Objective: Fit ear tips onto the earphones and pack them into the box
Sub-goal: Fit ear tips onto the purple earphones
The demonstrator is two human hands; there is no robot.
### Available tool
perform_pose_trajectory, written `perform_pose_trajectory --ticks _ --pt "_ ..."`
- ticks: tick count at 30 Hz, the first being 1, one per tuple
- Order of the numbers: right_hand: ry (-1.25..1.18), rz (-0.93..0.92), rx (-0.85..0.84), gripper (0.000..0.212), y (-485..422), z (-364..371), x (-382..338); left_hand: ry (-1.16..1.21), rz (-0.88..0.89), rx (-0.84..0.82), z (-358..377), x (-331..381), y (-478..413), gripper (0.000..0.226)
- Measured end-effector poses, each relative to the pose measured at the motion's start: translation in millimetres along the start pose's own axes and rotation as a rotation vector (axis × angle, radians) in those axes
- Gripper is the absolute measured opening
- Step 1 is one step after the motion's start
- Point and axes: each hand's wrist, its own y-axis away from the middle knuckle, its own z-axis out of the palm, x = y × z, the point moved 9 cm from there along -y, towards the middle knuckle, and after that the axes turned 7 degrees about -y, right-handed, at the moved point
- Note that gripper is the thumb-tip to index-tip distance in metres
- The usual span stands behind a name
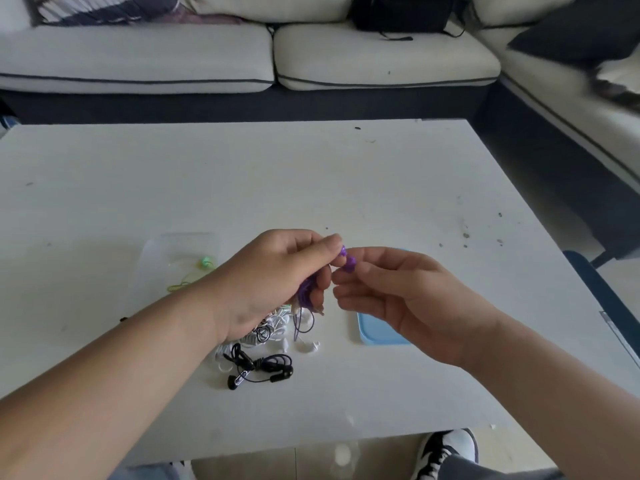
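My left hand [277, 278] grips a bundle of purple earphones [306, 289] above the table, with one purple earbud at its fingertips. My right hand [398, 289] pinches the other purple earbud [349, 265] right next to it. The purple cord loops hang down below my left hand. A clear plastic box [180, 258] lies left of the hands and holds green earphones [204, 263]. A blue lid [377, 332] lies under my right hand, partly hidden. Black earphones [259, 368] and white earphones with loose white ear tips [304, 344] lie in a pile beneath my hands.
The white table [311, 174] carries small dark specks at the right. A light sofa [242, 53] runs along the far side and the right, with a black bag [401, 12] on it. My shoe [446, 448] shows below the table's near edge.
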Motion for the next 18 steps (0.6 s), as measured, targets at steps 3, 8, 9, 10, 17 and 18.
perform_pose_trajectory --ticks 3,8,9,10,17,18 --pt "0.038 -0.018 0.019 0.027 -3.8 -0.3 1.3 -0.045 0.004 0.011 -0.9 -2.8 0.5 0.029" --pt "-0.002 -0.018 0.081 0.021 -5.2 -3.6 -0.7 0.045 -0.008 0.08 -8.8 -3.0 1.7 0.023" --pt "-0.021 -0.013 0.1 0.022 -5.3 -5.5 -0.4 0.081 -0.017 0.094 -9.8 -4.5 0.9 0.021" --pt "-0.031 -0.008 0.116 0.022 -5.3 -7.0 0.1 0.106 -0.021 0.107 -10.8 -6.2 -0.2 0.019" --pt "0.011 -0.004 0.137 0.013 -2.9 -6.5 -1.4 -0.006 0.068 0.15 -13.3 -4.5 -2.5 0.013" --pt "0.001 -0.008 0.13 0.014 -2.6 -6.4 -2.0 -0.014 0.07 0.144 -12.8 -4.9 -3.0 0.012"
